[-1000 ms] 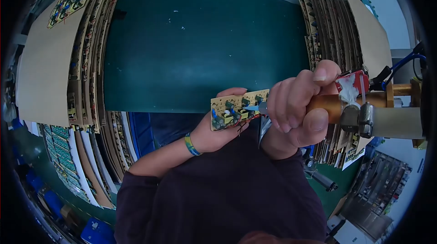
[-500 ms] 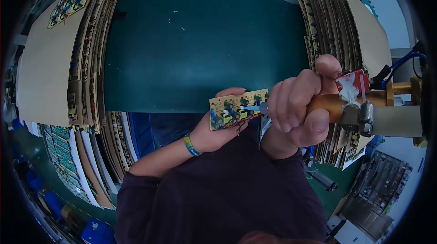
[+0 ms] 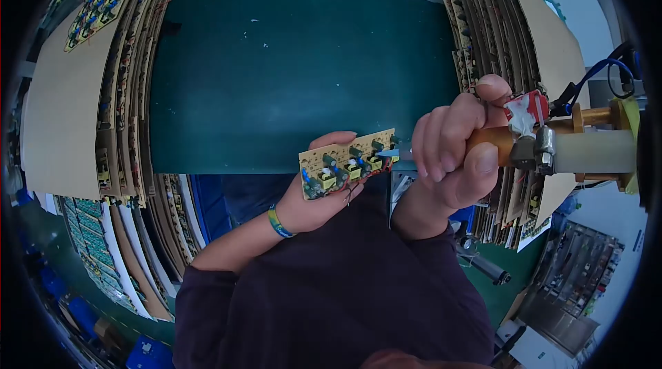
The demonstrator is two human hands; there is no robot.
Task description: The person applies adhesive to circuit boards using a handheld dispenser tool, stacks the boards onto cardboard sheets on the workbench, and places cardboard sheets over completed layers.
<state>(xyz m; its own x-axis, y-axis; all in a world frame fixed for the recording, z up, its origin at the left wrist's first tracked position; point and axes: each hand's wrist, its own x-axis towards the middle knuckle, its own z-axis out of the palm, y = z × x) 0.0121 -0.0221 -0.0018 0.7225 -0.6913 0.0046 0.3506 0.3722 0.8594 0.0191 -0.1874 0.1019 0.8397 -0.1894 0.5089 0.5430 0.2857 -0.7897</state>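
Observation:
My left hand (image 3: 316, 205) grips a tan circuit board (image 3: 315, 164) by its left part, fingers behind it and thumb along the lower edge. Coils, capacitors and yellow transformers stand on the board's face. My right hand (image 3: 452, 145) is wrapped round the orange-brown barrel of a glue dispensing gun (image 3: 502, 146), which has a red switch piece smeared with white on top. Its pale blue nozzle (image 3: 389, 153) points left at the components near the board's right end. Whether the tip touches them I cannot tell.
Cardboard sheets layered with circuit boards form a left stack (image 3: 76, 107) and a right stack (image 3: 493, 38) on the green table (image 3: 296, 73). One board panel (image 3: 107, 4) lies on the left stack. A blue cable (image 3: 596, 73) runs behind the gun at right.
The board and my left hand have shifted left relative to the nozzle. The nozzle tip now lies over components closer to the board's right end. Both hands keep their grips.

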